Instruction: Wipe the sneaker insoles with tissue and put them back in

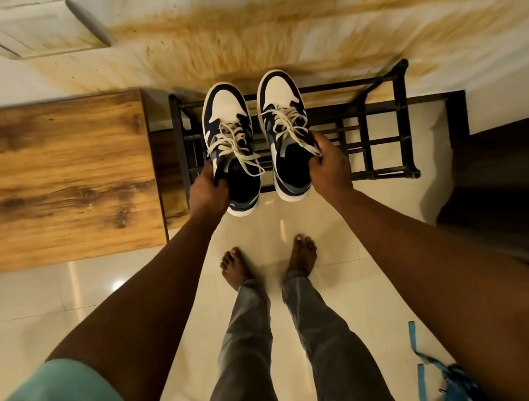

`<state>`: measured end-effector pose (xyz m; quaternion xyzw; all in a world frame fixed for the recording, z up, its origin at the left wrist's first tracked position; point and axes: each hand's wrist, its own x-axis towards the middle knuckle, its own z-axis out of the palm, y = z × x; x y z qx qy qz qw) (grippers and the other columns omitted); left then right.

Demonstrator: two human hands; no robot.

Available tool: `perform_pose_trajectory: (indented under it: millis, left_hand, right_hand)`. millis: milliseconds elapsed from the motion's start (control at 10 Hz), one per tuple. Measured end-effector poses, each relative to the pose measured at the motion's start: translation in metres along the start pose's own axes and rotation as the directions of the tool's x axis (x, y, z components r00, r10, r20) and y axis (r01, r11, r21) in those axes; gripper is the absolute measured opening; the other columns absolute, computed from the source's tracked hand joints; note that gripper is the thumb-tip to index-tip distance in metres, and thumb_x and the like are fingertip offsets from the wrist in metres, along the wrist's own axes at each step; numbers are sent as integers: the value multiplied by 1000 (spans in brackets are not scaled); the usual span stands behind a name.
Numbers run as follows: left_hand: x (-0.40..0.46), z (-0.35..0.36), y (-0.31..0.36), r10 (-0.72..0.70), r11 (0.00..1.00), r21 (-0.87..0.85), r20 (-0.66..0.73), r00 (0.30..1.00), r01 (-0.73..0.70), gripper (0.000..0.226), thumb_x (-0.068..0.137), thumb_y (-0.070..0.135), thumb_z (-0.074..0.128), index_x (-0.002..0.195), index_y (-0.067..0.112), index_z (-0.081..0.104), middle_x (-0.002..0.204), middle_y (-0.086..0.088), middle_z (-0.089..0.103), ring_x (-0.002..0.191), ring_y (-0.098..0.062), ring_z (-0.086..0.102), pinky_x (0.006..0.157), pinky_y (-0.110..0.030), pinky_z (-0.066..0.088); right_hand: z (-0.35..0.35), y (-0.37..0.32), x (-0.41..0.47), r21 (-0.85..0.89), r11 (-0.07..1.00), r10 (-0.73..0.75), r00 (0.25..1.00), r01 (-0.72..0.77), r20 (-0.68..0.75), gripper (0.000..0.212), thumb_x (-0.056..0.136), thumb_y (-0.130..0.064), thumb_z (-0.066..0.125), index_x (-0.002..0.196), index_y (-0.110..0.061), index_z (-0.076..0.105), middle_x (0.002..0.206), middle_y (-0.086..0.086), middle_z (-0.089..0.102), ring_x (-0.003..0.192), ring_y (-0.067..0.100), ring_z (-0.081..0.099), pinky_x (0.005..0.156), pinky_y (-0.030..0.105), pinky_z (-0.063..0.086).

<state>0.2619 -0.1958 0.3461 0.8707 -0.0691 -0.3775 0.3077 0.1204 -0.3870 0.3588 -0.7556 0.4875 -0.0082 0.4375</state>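
Left hand (pixel 207 186) and right hand (pixel 329 164) each grip one navy-and-white laced sneaker (left sneaker (pixel 231 145), right sneaker (pixel 287 132)) by its collar above a black metal rack (pixel 379 129), insoles lost in the dark openings.

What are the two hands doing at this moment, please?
Left hand: grips the collar of the left sneaker.
Right hand: grips the collar of the right sneaker.

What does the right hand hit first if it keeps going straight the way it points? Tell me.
Probably the black metal shoe rack. The right hand, gripping the right sneaker at its collar, points away from the body over the rack's bars, with the stained wall beyond. Depth is unclear.
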Motion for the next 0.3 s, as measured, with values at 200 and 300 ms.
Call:
perform_pose_trajectory:
  millis: [200, 300]
  left_hand:
    - [0, -7, -2, 22, 990, -141, 82, 996, -10, 45, 99, 24, 55, 143, 32, 48, 136, -5, 61, 118, -28, 64, 94, -51, 57]
    - [-1, -11, -9, 21, 992, -129, 65, 998, -12, 45, 97, 29, 59, 140, 32, 50, 134, -3, 63, 113, -26, 66, 92, -51, 58]
  right_hand:
    - [6, -10, -1, 33, 999, 35, 991, -39, 131, 63, 91, 2, 50, 148, -20, 39, 138, 7, 57, 129, 25, 51, 107, 35, 42]
    - [3, -11, -5, 48, 995, 76, 982, -86, 171, 60, 90, 1, 53, 146, -20, 42, 135, 7, 58, 126, 25, 53, 102, 32, 45]
